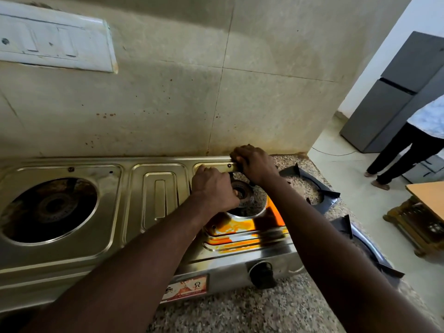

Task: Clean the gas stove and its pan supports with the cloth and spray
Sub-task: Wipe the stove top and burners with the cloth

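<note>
Curling round the burner (243, 193) in the stove's (156, 188) well is the left hand (213, 186).

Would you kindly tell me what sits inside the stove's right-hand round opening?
A dark burner sits there, ringed by a speckled surface. The left hand covers the left side and the right hand the rear edge, hiding whatever lies beneath.

A stained, beige tiled wall (168, 92) is rising behind the speckled counter's (252, 313) back edge, carrying a white switch plate (55, 42). Past the counter's right edge, a grey fridge (389, 104) and a wooden table (427, 195) are standing on the pale floor (355, 188).
</note>
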